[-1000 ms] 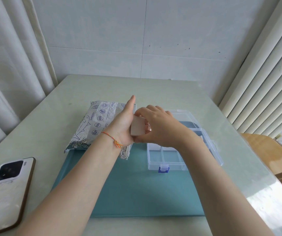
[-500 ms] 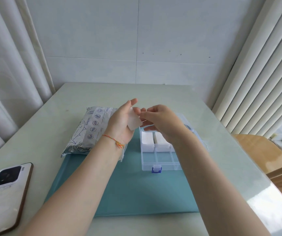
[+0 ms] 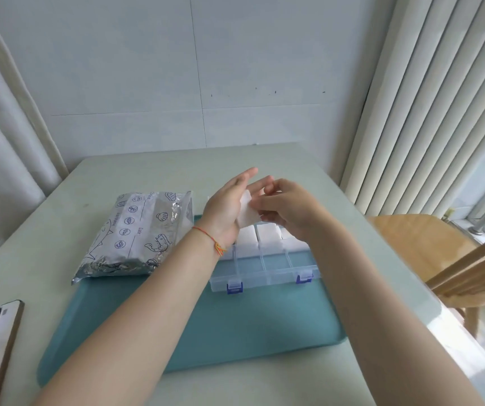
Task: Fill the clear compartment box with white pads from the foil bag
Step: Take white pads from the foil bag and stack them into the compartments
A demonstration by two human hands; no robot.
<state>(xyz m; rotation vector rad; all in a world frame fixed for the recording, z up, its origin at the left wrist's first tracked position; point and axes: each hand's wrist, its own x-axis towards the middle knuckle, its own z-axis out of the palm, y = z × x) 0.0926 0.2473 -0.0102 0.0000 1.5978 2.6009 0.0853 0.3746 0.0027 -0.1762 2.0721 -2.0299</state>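
Above the clear plastic compartment box [image 3: 264, 266], our left hand [image 3: 226, 210], fingers straight, backs a white square pad [image 3: 247, 213]; our right hand [image 3: 289, 210] pinches it. Crinkled silver foil bag [image 3: 138, 234]: left of both hands.

White pad [image 3: 247, 213] above open clear box [image 3: 264, 269], rear compts filled, foil bag [image 3: 138, 232] left
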